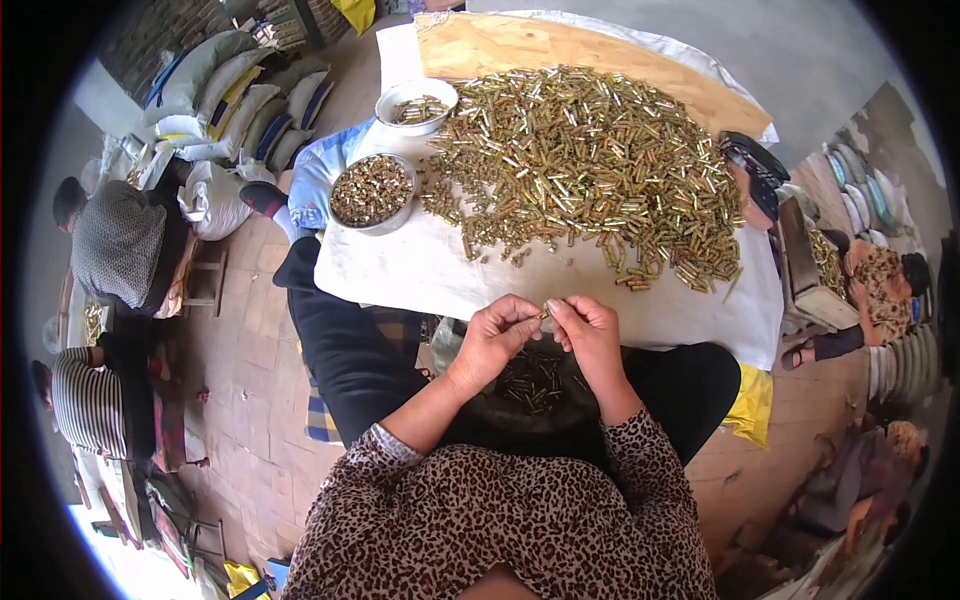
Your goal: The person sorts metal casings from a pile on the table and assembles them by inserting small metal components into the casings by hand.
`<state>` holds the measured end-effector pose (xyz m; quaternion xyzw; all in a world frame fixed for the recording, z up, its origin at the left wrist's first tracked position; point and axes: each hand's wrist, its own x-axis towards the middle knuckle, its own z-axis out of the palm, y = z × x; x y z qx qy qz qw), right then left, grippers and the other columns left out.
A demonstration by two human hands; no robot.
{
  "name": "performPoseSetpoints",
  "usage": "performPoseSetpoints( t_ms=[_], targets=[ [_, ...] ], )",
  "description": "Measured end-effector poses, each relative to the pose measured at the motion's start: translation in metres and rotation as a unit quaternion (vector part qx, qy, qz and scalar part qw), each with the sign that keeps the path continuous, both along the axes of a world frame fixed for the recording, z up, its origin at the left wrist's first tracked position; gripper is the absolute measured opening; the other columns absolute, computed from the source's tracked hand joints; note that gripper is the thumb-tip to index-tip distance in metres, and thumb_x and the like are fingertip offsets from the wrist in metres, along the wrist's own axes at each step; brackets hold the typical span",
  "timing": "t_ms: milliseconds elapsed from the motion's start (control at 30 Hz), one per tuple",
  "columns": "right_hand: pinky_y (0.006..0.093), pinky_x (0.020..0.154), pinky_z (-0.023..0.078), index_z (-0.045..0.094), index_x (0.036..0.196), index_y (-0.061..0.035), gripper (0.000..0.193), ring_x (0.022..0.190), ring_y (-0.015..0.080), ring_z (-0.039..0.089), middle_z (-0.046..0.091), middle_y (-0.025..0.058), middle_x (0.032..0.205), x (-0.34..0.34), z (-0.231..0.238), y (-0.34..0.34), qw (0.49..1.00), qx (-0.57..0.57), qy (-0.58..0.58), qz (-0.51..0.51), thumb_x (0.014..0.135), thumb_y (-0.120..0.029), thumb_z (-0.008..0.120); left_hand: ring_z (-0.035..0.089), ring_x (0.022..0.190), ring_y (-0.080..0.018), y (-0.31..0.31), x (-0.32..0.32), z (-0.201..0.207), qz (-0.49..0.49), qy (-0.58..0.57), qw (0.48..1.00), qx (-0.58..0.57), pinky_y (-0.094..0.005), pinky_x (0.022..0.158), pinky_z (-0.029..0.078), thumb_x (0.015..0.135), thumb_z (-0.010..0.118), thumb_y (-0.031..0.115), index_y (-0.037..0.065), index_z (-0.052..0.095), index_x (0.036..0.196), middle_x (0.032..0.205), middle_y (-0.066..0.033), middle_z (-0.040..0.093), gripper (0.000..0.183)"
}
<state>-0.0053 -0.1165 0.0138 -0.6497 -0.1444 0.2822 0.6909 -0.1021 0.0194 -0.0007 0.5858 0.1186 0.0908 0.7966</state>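
Observation:
My left hand (496, 338) and my right hand (592, 335) meet fingertip to fingertip just past the near edge of the white cloth (400, 260). Between them they pinch a small brass-coloured metal piece (544, 313); the fingers mostly hide it. Beyond lies a wide heap of gold-coloured metal sleeves (590, 160), with shorter loose bits at its near left side. Left of the heap, one bowl (398, 219) is full of small metal pieces, and a white bowl (450, 95) behind it holds several longer ones. Below my hands, an open bag between my legs contains metal sleeves (537, 385).
A wooden board (560, 45) runs along the far edge of the table. At the heap's right lies a black bag-like item (757, 170). Stuffed sacks (215, 90) are piled at far left. Other people sit working on both sides. A yellow bag (750, 412) hangs near my right knee.

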Motion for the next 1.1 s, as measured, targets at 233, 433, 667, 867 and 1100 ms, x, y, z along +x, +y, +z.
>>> performPoseSetpoints(
  t_ms=[233,433,667,867,1100],
  targets=[
    [0.0207,0.046,0.036,0.06,0.073,-0.0009,0.022,0.05,0.0043,0.045,0.055,-0.0023,0.061,0.001,-0.008,-0.003,0.98,-0.089,-0.178,-0.011,0.088,-0.014,0.067,0.055,0.071,-0.0042,-0.003,-0.002,0.002,-0.006,0.016,1.0,0.011,-0.0183,0.061,0.042,0.094,0.057,0.004,0.001,0.059,0.099,0.08,0.0002,0.063,0.006],
    [0.0322,0.047,0.037,0.054,0.069,0.0016,0.027,0.048,0.0189,0.047,0.052,0.0104,0.058,-0.001,-0.006,0.004,0.894,-0.177,-0.41,-0.02,0.085,-0.013,0.069,0.045,0.057,-0.0016,-0.002,-0.001,-0.009,0.013,0.02,0.999,0.028,-0.0164,0.051,0.035,0.094,0.057,0.006,0.002,0.06,0.1,0.077,-0.0011,0.064,0.008],
    [0.0392,0.049,0.04,0.051,0.068,-0.0011,0.027,0.052,0.0313,0.051,0.052,0.0142,0.061,-0.014,-0.014,0.019,0.86,-0.175,-0.476,-0.057,0.088,-0.014,0.065,0.047,0.058,-0.0022,-0.004,0.0,-0.018,0.058,0.046,0.997,-0.012,-0.0169,0.05,0.036,0.094,0.058,0.007,0.001,0.063,0.097,0.077,-0.0019,0.065,0.008],
    [0.0435,0.052,0.046,0.054,0.07,-0.0053,0.026,0.06,0.0317,0.058,0.058,0.0114,0.067,-0.003,-0.024,0.033,0.812,-0.24,-0.532,0.026,0.088,-0.021,0.063,0.048,0.059,-0.0025,0.016,0.003,-0.025,0.038,0.056,0.995,0.074,-0.0183,0.052,0.038,0.093,0.061,0.012,0.001,0.066,0.095,0.076,-0.0008,0.065,0.012],
    [0.0429,0.061,0.05,0.062,0.08,-0.0048,0.02,0.069,0.0318,0.062,0.062,0.0107,0.083,0.069,-0.047,0.073,0.768,-0.328,-0.549,-0.023,0.086,-0.023,0.064,0.062,0.072,-0.0397,0.084,0.041,-0.022,0.168,0.098,0.838,0.51,-0.0439,0.064,0.051,0.083,0.065,0.016,0.0,0.064,0.088,0.078,-0.0218,0.064,0.016]
  ],
)
